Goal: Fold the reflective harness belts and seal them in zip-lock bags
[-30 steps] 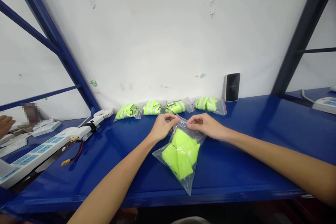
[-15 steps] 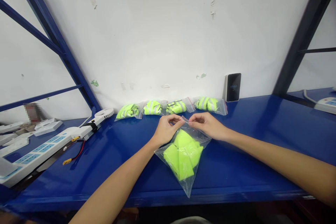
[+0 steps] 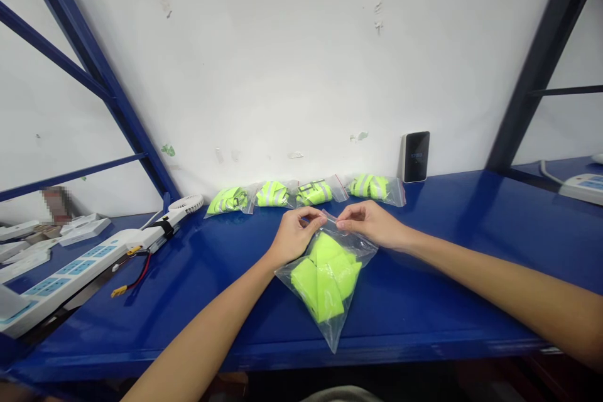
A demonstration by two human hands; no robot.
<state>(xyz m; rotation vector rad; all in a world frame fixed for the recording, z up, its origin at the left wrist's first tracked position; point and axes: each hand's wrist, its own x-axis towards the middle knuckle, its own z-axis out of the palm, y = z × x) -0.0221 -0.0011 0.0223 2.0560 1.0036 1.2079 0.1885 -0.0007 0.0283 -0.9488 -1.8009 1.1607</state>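
Observation:
A clear zip bag (image 3: 333, 334) with a folded neon-yellow fabric piece (image 3: 325, 279) inside rests on the blue table, one corner pointing toward me. My left hand (image 3: 298, 233) pinches the bag's top edge between thumb and fingers. Just to the right, my right hand (image 3: 370, 225) pinches the same edge, with a short stretch of the bag's strip showing between the two hands. The fabric lies below both hands, seen through the plastic.
Along the wall lie several bagged neon-yellow bundles with reflective stripes (image 3: 274, 193). A black-fronted device (image 3: 416, 157) leans at the back right. On the left are a white power strip (image 3: 80, 270), a small white fan (image 3: 186, 203) and a red-black cable (image 3: 141, 276).
The right hand's grip sits slightly farther from the left hand along the bag's top edge. The whole view has shifted a little; the bag stays in place.

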